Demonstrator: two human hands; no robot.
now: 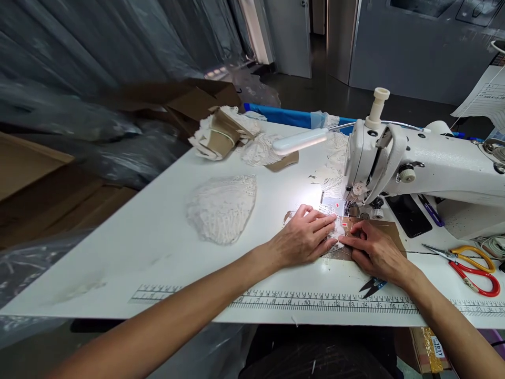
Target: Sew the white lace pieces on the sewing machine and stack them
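My left hand (305, 234) lies flat on a small white lace piece (337, 231), its fingers stretched toward the needle area of the white sewing machine (426, 163). My right hand (373, 250) is at the lace's right edge, index fingertip on it and the other fingers curled; the thumb's grip is partly hidden. Under the lace and my right hand lies a brown card-like sheet (389, 231). Dark-bladed thread snips (373, 287) lie partly beneath my right hand. The machine's lamp (302, 141) lights the spot.
A rounded lace piece (223, 209) lies left on the white table (158, 252). Bundled lace (221, 134) sits at the back. To the right are scissors (471, 266) with yellow and red handles and a black phone (410, 215). A printed ruler (307, 301) follows the front edge.
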